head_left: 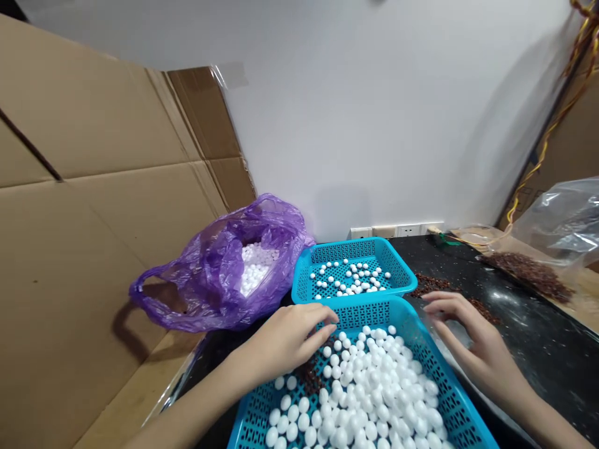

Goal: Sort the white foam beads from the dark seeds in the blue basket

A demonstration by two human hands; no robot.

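A near blue mesh basket [449, 405] is heaped with several white beads [374, 393] and a few dark brown beads [311, 374] at its left side. My left hand [292, 340] reaches over the basket's far left corner, fingers curled loosely down onto the beads there. My right hand [472, 340] hovers at the basket's right rim, fingers spread and holding nothing. A second blue basket [397, 265] behind it carries a thin scatter of white beads [350, 277].
A purple plastic bag [215, 274] of white beads sits at the left against cardboard sheets [93, 187]. Dark brown beads [440, 285] lie loose on the black tabletop, more on a clear bag [538, 274] at the right. Wall sockets [397, 231] line the back.
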